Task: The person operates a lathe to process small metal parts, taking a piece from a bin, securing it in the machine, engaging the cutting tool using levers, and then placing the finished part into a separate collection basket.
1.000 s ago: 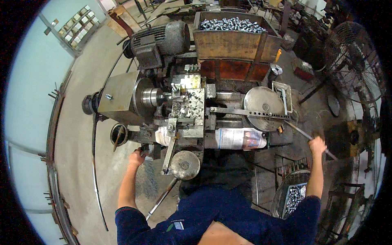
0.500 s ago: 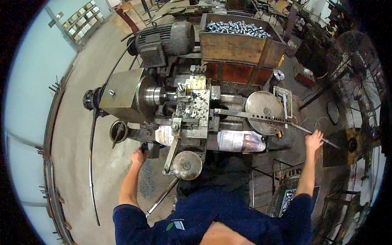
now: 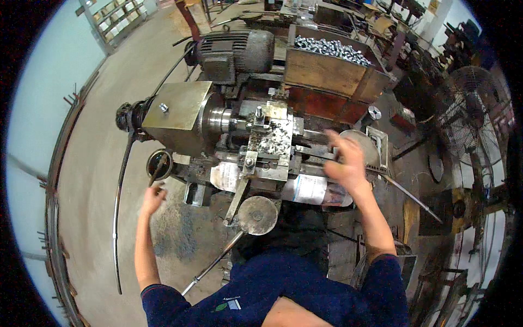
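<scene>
My left hand (image 3: pixel 153 198) is at the lower end of a thin stick (image 3: pixel 158 171) that leans in a round dark pot (image 3: pixel 149 162). Its fingers curl in around the stick's end. My right hand (image 3: pixel 348 163), blurred by motion, is raised in front of a round metal disc (image 3: pixel 354 134) with fingers and thumb apart and nothing in them. Between my hands stands a lathe, with a shiny chuck (image 3: pixel 219 119) and an oily tool slide (image 3: pixel 272 139). A long handle (image 3: pixel 414 199) slants down from the disc, untouched.
Behind the lathe a wooden crate (image 3: pixel 322 68) holds many small metal parts, beside a motor (image 3: pixel 239 52). A fan (image 3: pixel 473 101) stands at the right. A smaller disc (image 3: pixel 257 216) with a rod handle (image 3: pixel 212 264) juts toward me. A long rod (image 3: pixel 115 234) hangs at the left.
My right hand has let go of the long handle and moved left and inward. My left hand has left the small dark knob and moved left to the stick in the pot.
</scene>
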Action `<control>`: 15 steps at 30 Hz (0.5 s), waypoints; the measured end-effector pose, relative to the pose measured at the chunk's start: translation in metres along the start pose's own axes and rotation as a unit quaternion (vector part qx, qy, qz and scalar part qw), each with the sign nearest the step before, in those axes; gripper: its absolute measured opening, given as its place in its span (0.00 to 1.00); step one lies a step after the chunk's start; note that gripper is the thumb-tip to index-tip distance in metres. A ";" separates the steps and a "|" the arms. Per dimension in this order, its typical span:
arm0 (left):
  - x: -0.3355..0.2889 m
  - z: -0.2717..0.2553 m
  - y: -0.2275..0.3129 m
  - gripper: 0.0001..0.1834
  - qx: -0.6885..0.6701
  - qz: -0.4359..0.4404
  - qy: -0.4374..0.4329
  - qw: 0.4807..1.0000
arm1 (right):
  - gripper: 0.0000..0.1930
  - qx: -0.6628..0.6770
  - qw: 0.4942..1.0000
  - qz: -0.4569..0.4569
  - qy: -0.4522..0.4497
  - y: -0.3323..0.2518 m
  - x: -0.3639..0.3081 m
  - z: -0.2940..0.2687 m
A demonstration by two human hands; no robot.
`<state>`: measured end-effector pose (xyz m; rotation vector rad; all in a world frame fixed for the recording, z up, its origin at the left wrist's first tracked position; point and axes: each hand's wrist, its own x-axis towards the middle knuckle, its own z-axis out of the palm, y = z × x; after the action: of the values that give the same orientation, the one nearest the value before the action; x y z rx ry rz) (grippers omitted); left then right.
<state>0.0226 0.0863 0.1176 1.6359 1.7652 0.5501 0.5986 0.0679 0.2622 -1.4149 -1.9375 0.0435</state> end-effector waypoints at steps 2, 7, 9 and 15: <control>-0.020 -0.047 0.020 0.18 -0.036 0.021 0.091 0.995 | 0.28 0.009 0.993 -0.097 -0.066 -0.038 0.047 0.032; -0.073 -0.132 0.029 0.15 0.202 -0.033 0.295 0.933 | 0.19 -0.091 0.956 -0.254 -0.114 -0.100 0.119 0.122; -0.098 -0.150 -0.037 0.16 0.248 -0.090 0.328 0.907 | 0.17 -0.185 0.937 -0.215 -0.206 -0.115 0.129 0.145; -0.116 -0.049 0.001 0.22 0.304 -0.192 0.354 0.863 | 0.15 -0.200 0.917 -0.157 -0.308 -0.106 0.135 0.157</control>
<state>-0.0115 -0.0212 0.1735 1.4704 2.9763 0.4535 0.4062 0.1980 0.2627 -1.4282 -2.8124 -0.0699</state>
